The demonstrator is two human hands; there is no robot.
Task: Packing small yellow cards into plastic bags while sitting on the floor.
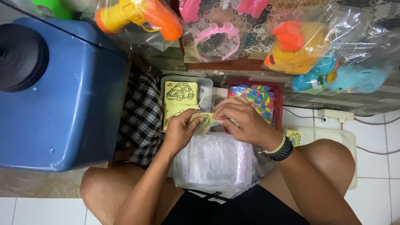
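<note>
My left hand [180, 130] pinches a small yellow card with a line drawing [201, 123] above my lap. My right hand [243, 121] meets it from the right, fingers closed on the card's edge together with a small colourful packet that is mostly hidden. Under both hands lies a stack of clear plastic sleeves [214, 162] on my thighs. Just beyond, a clear tray [206, 89] holds more yellow cards with car drawings [180, 92]. A red basket [278, 96] to its right is filled with colourful little packets [258, 99].
A large blue plastic container [71, 104] stands at the left with a black round part on top. Bagged plastic toys [141, 16] hang above. A checked cloth [141, 116] lies beside the tray. A white lid [333, 137] rests on the tiled floor at the right.
</note>
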